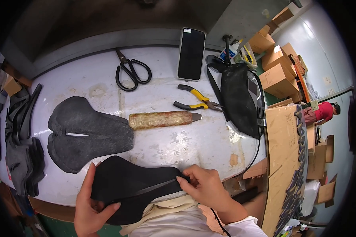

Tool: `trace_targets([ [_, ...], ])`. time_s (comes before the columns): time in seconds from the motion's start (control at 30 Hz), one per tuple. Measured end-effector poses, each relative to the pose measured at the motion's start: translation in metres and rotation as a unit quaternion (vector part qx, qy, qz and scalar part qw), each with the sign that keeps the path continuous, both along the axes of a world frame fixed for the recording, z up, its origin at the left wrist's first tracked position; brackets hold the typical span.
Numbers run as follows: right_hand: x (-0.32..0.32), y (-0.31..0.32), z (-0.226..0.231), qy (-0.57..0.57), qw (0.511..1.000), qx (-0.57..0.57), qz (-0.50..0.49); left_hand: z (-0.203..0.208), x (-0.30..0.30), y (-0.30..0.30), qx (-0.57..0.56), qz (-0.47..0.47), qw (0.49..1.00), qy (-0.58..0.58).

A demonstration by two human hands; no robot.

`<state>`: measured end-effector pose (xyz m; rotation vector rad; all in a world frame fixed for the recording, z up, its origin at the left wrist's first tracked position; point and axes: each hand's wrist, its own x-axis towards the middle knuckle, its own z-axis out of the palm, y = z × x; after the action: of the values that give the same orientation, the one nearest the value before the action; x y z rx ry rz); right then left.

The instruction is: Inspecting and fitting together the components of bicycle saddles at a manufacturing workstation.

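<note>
A black bicycle saddle cover (122,179) with a long slit along its middle is held over the table's near edge. My left hand (89,207) grips its wide end, thumb on top and fingers along the outer edge. My right hand (205,187) pinches the narrow nose between thumb and fingers. Just beyond lies a stack of grey saddle-shaped pads (91,132) with a slot in it. A blade with a tape-wrapped handle (162,119) touches the stack's narrow end and points right.
Black-handled scissors (132,73), yellow-and-black pliers (197,98) and a phone (191,55) lie farther back. At the right sits a black bag-like object (241,98) with a cable. Dark offcuts (25,166) are piled left. Cardboard boxes (281,79) and another person (324,112) are beyond.
</note>
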<state>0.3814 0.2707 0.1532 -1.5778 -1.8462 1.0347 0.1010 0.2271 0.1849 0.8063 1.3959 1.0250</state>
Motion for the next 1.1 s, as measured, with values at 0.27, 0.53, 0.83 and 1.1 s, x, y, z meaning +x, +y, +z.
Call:
trace_targets([
  [0.27,0.000,0.011,0.016,0.011,0.996,-0.090,0.015,-0.007,0.002,-0.043,-0.035,0.057,0.946,0.317],
  [0.53,0.016,0.014,0.014,0.099,0.961,-0.207,0.152,-0.024,0.031,-0.056,0.163,0.316,0.932,0.070],
  [0.83,-0.039,-0.009,0.034,0.624,0.653,-0.428,-0.015,0.008,0.003,-0.025,0.193,0.020,0.978,-0.079],
  [1.1,-0.023,0.015,0.048,0.291,0.946,0.027,0.141,0.109,0.004,-0.003,0.584,-0.224,0.743,0.238],
])
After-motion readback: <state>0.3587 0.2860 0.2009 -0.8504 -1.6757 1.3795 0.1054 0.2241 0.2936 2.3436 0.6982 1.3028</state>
